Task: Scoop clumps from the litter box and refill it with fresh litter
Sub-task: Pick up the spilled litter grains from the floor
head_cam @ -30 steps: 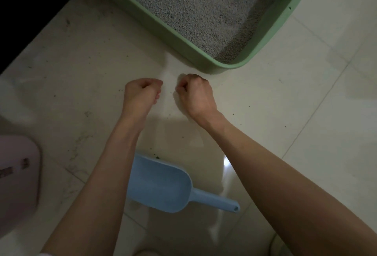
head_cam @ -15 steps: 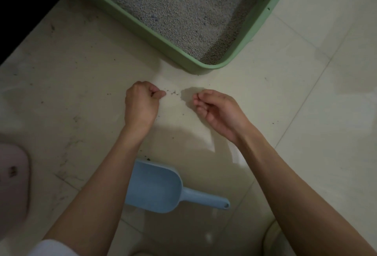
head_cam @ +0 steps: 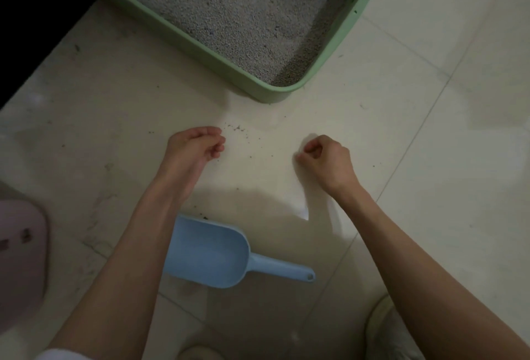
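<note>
scattering gritty grey litter point(head_cam: 239, 129) on glossy tile point(head_cam: 401, 118)

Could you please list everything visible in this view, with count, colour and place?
litter box: one, green, top centre, on the floor
litter: grey granules, inside the box
spilled grains: a few, dark, on the floor between the hands
scoop: one, light blue, lying on the floor, untouched
pink object: one, left edge, unclear
floor: cream tiles
left hand: fingers curled, near the grains
right hand: fingers curled, low over the floor
</note>
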Tool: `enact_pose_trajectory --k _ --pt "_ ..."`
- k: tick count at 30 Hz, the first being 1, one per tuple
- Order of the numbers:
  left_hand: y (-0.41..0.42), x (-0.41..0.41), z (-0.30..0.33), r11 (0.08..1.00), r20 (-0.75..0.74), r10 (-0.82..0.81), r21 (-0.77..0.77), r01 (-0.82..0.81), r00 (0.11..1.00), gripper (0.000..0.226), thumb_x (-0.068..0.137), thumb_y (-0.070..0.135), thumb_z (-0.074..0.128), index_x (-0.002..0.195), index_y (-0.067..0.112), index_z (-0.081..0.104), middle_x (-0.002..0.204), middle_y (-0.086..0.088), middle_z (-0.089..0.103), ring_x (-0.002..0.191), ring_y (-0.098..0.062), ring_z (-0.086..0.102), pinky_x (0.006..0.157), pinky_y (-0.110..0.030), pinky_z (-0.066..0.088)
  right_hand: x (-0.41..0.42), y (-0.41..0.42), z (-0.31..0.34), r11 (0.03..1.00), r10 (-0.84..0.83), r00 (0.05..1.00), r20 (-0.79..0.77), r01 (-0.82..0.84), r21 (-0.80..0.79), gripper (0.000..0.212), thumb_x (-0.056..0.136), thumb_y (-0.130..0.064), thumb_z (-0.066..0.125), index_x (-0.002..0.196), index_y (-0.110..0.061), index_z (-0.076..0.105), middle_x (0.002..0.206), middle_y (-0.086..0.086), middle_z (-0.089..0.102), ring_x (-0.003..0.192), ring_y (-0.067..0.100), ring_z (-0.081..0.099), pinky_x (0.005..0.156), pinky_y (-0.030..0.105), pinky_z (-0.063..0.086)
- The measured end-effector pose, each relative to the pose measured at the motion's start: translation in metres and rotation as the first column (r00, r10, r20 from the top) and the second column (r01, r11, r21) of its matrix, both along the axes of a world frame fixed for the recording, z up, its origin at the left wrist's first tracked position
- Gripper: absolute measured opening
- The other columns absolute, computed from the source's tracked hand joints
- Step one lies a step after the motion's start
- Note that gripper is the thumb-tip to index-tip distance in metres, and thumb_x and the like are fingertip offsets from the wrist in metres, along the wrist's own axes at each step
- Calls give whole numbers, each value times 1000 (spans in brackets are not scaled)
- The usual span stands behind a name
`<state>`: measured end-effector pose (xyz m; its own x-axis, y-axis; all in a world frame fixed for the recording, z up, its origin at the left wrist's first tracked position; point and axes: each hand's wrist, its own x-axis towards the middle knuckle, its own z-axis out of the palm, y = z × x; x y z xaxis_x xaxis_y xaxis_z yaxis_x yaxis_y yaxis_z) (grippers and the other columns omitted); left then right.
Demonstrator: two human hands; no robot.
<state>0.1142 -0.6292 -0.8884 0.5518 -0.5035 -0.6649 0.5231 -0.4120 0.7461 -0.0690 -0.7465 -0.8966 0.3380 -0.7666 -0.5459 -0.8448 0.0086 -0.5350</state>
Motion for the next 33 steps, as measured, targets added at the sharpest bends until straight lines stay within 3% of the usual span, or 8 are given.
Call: enact_pose_trajectory --k 7,10,15,19,22,25,30,33 --pt "-6 -34 -14 881 483 -447 386 276 753 11 80 18 71 78 14 61 67 10 53 61 1 48 57 -6 33 0 0 -4 993 96 995 -40 -98 -61 15 89 -15 56 91 -5 66 78 0 55 78 15 48 68 21 35" --pt "-13 -41 -17 864 528 -492 396 311 692 18 75 20 76 79 10 63 69 3 55 64 -10 50 63 -15 36 -3 1 1 996 -88 988 125 83 42 19 88 -13 55 70 -9 60 64 -1 50 64 14 46 60 24 37" --pt "-14 -43 -22 795 585 -604 492 356 540 12 77 15 73 83 6 69 89 -10 65 83 -23 59 77 -26 41 -15 -4 14 671 -697 587 412 332 663 21 88 8 48 73 -4 55 67 9 54 54 12 51 53 19 38" --pt "-15 -44 -20 753 585 -658 520 403 474 12 84 15 66 84 4 68 93 -12 64 86 -24 57 80 -29 41 -6 3 14 827 -482 770 418 243 507 23 88 4 48 70 -8 57 65 5 54 56 13 47 55 21 36" --pt "-13 -38 -12 851 508 -512 407 331 693 8 85 14 64 79 10 63 75 0 61 72 -12 54 69 -20 39 14 11 8 986 -34 965 261 -10 166 10 86 -12 60 78 -12 64 67 -4 55 66 12 51 64 22 39" --pt "-1 -23 -1 990 211 -104 114 81 972 12 82 0 61 75 9 59 68 -4 59 63 -12 55 61 -20 45 29 17 1 973 232 971 66 -230 -35 18 86 -21 61 98 -8 65 90 4 66 88 20 59 75 22 39" --pt "20 -4 5 991 168 81 88 -97 983 22 83 -6 48 72 7 61 56 0 63 56 -11 55 53 -16 44 36 23 -4 954 285 958 -21 -286 -93 18 88 -15 56 98 -3 64 102 16 67 97 31 60 81 32 45" --pt "17 -1 -5 975 326 -32 216 -41 945 11 85 7 57 79 9 67 65 -1 60 60 -10 52 60 -21 42 36 26 -3 935 334 941 -56 -338 -110 21 91 -16 51 97 -1 64 101 18 67 96 33 59 80 35 44"
